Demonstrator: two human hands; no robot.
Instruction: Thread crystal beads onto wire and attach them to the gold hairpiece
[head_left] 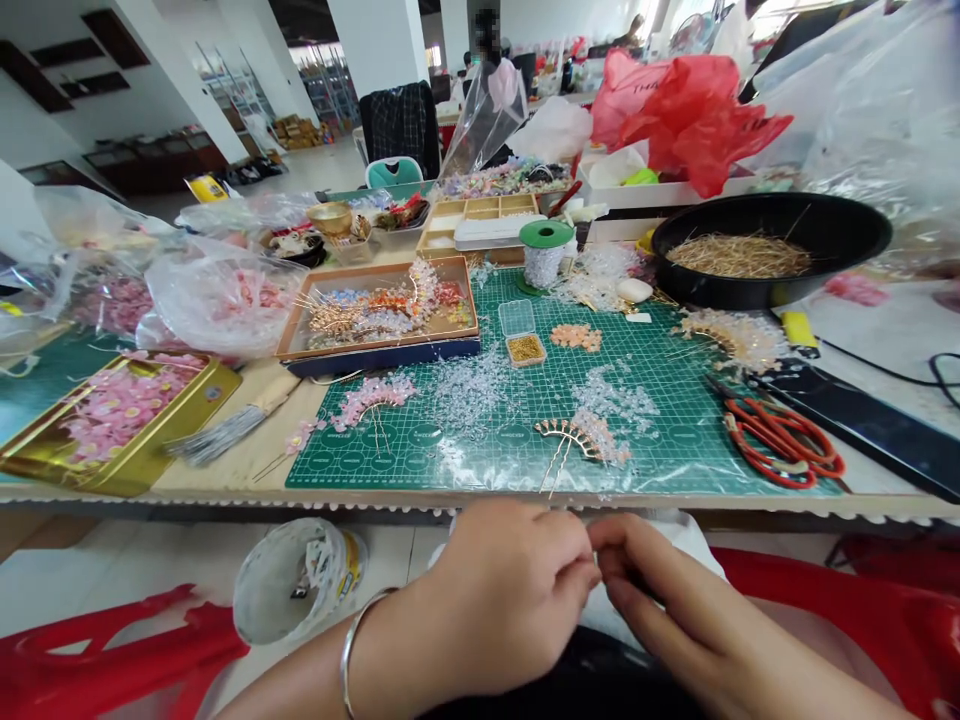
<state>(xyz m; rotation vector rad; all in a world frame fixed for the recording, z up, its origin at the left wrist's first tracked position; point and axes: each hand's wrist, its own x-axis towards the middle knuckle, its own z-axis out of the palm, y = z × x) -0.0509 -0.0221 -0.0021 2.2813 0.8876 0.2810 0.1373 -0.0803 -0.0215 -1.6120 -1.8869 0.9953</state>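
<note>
while my left hand (pixel 510 590) and right hand (pixel 667 595) meet at the fingertips before the table edge (pixel 420 502), their fingers are drawn close, and i cannot tell what they pinch, if anything. just beyond them, a gold comb (pixel 577 434) part-covered in pale pink beads lies on the green mat (pixel 675 455), its prongs toward me. clear beads (pixel 616 396) are strewn behind it; red-handled scissors (pixel 786 467) lie to its right.

A curved gold hairpiece (pixel 574 430) lies on the green mat (pixel 660 468), prongs (pixel 559 470) toward its front edge. Pale pink petals (pixel 600 437) line one end.
</note>
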